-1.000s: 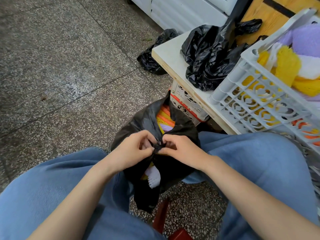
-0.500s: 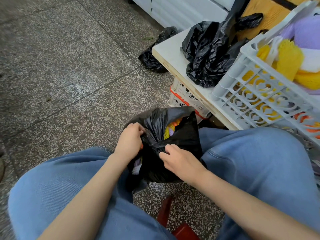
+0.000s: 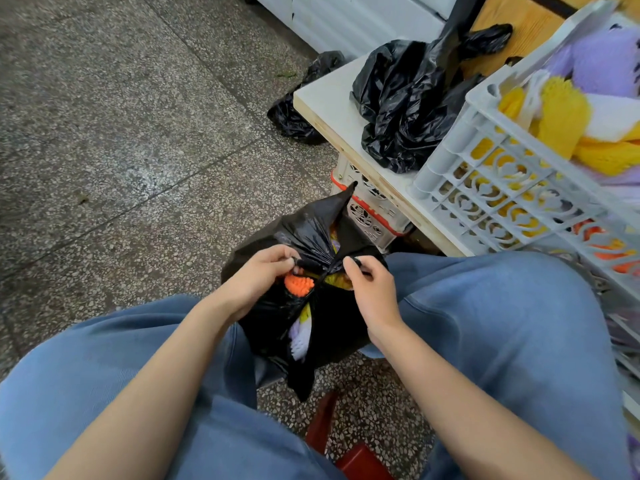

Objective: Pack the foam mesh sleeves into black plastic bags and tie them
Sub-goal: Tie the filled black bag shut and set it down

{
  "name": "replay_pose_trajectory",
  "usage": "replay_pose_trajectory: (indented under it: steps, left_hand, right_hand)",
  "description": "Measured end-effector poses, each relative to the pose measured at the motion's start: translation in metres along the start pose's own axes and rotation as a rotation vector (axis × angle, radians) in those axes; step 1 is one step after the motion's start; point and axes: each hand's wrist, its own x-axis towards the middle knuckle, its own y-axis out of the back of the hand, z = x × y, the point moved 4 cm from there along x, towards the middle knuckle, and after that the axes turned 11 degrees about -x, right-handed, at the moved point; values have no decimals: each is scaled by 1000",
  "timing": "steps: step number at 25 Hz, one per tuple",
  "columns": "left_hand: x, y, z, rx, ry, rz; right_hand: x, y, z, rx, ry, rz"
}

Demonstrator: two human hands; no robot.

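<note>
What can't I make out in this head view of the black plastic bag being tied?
- Head view: count of colourful foam mesh sleeves inside the black plastic bag; its walls hide most.
- Head view: the bag's handle ends; the left hand and right hand curl over them.
- Head view: the rest of the white lattice plastic crate; the right edge cuts it off.

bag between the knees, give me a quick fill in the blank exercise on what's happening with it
1. The left hand and the right hand both pinch the twisted top of the ____ bag.
2. The foam sleeve poking out beside the left hand is ____.
3. The jeans on either side of the bag are ____.
Missing words: black; orange; blue.
</note>
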Motion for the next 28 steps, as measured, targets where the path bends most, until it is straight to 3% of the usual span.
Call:
replay_pose_trajectory:
  steps: [4,7,8,10,12,14,17,19,21,23,25,28]
  left_hand:
    - [0,-9,-14,287,57,-101]
    - [0,-2,-25,552,-56,-161]
    - [0,0,-23,532,-110,-160]
    - [-3,1,-13,250,-107,-73]
    - [-3,3,-8,-68,-47,26]
    - [-3,5,-5,-219,5,90]
    - [1,13,-6,-341,77,178]
    - [2,15,-12,-410,137,248]
    - [3,12,-22,-505,209,310]
    - [2,10,-29,-640,295,365]
    - [4,6,-33,-774,390,416]
    - [2,-4,-34,-864,421,452]
  right_hand:
    - [3,4,-11,3,115,-97]
    - [4,8,-23,-120,266,-184]
    - [1,10,-28,-165,345,-207]
    - [-6,13,-41,-236,484,-248]
    - [-12,13,-53,-211,520,-291]
    - [-12,10,-59,-163,500,-325]
    - [-10,4,-50,-12,354,-472]
    - [-10,1,-40,-39,257,-591]
    - [-10,6,-39,-264,337,-565]
    - [-7,12,-39,-336,361,-432]
    - [-3,17,-28,-203,155,-279]
    - [-4,10,0,453,-403,-115]
